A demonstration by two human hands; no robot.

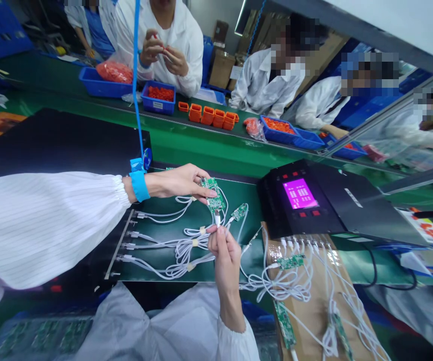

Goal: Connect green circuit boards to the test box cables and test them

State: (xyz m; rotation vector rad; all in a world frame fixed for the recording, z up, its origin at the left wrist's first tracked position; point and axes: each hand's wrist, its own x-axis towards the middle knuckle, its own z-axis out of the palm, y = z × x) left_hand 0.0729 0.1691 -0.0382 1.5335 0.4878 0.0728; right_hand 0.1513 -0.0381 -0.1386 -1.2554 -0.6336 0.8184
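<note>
Between the thumb and fingers of my left hand (pixel 186 183) is a green circuit board (pixel 215 196), held by its upper left part. A blue strap (pixel 139 186) circles that wrist. Just below the board, my right hand (pixel 226 250) pinches the white plug of a USB cable (pixel 217 218). The plug meets the board's lower edge; whether it is fully seated I cannot tell. Another small circuit board (pixel 239 212) lies on the green mat right of my hands, with a white cable at it. Coiled white cables (pixel 181 258) spread beneath my hands.
A black tester with a lit pink screen (pixel 300 193) stands at the right. Wired boards, one a green board (pixel 284 325), rest on cardboard (pixel 306 321) below it. Across the bench, co-workers sit behind blue bins (pixel 159 106) and orange cups (pixel 208 116). A blue cord (pixel 137 75) hangs near my left wrist.
</note>
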